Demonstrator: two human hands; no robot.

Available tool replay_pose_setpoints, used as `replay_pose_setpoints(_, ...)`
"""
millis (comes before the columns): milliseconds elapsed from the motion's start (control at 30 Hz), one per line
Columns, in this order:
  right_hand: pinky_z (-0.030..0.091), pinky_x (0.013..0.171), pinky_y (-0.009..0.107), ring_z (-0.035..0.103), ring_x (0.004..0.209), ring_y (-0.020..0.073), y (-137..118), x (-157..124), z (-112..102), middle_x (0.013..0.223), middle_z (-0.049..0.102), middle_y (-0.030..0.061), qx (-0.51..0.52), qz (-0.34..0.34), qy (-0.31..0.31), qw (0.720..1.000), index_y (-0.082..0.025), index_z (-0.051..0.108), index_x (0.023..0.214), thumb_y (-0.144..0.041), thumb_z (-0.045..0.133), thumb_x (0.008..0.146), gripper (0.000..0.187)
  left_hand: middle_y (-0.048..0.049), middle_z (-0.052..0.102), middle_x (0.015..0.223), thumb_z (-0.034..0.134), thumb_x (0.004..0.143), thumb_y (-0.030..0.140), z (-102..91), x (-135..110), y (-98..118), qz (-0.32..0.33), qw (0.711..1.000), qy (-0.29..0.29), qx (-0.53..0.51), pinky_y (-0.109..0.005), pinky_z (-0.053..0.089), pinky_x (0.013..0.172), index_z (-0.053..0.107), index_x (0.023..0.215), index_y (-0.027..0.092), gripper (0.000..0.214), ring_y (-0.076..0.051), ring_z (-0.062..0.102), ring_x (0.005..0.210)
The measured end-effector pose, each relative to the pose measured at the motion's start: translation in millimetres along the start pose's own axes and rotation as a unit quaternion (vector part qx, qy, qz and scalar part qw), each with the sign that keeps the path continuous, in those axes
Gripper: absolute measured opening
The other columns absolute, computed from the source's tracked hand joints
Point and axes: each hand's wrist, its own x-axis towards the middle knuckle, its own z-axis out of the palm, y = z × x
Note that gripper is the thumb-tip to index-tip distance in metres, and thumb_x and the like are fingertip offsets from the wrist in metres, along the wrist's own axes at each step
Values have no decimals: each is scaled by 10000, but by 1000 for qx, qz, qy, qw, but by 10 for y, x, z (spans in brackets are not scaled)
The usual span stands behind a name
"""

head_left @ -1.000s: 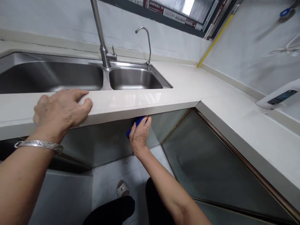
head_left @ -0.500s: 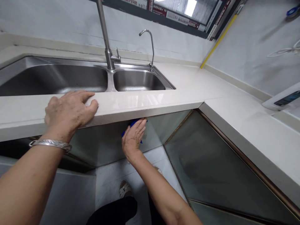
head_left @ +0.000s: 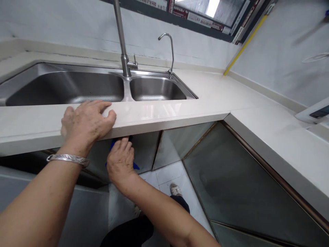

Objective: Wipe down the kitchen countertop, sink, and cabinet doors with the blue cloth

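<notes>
A stainless-steel double-bowl sink (head_left: 128,90) is backed by a tall single-lever faucet (head_left: 121,38) and a slim gooseneck tap (head_left: 172,51), a dark-framed window (head_left: 221,13) edged with printed strips (head_left: 199,19) is set above, and a yellow pipe (head_left: 246,45) and a white device (head_left: 305,114) with a dark panel are seen rightward.

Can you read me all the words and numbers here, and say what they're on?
None can be read clearly.
Red and white stickers on the window frame: printed, but too small and blurred.
Dark panel on the white object at right: nothing readable.
</notes>
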Motion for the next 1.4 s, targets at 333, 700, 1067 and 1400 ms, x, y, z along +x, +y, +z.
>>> replay_pose_setpoints(333, 603, 678, 423, 648, 969, 323, -469, 47, 35, 1360, 603, 243, -8, -117, -23, 993, -33, 529, 1411, -283, 434, 1032, 464, -10, 456, 1535, 328, 957, 530, -20, -1, 13, 0, 1000, -15, 7, -584, 318, 1229, 571, 1410, 277, 573, -345, 416, 1414)
replay_pose_setpoints(700, 569, 899, 419, 544, 1233, 241, 343, 58, 132, 1562, 494, -2, -14, -354, 9, 935, -298, 574, 1395, -150, 292, 1056, 465, -9, 471, 1521, 336, 946, 602, -8, 45, -47, -27, 999, -16, 12, -677, 400, 1131, 566, 1409, 362, 569, -453, 474, 1336)
replay_pose_setpoints(1067, 501, 891, 482, 539, 1220, 302, 2036, 26, 812, 1527, 523, 37, -198, -521, 28, 830, -267, 668, 1295, -141, 420, 1016, 394, -96, 538, 1432, 345, 942, 691, 31, 126, -70, -78, 996, -26, 39, -702, 437, 1047, 549, 1402, 425, 569, -502, 506, 1282)
replay_pose_setpoints(1400, 419, 1034, 479, 491, 1314, 279, 2454, -139, 943, 1490, 560, 49, -220, -571, -55, 789, -255, 712, 1245, -146, 453, 1004, 370, -88, 535, 1440, 339, 946, 699, 7, 107, -56, -84, 995, -29, 40, -682, 427, 1077, 548, 1408, 409, 584, -483, 496, 1305)
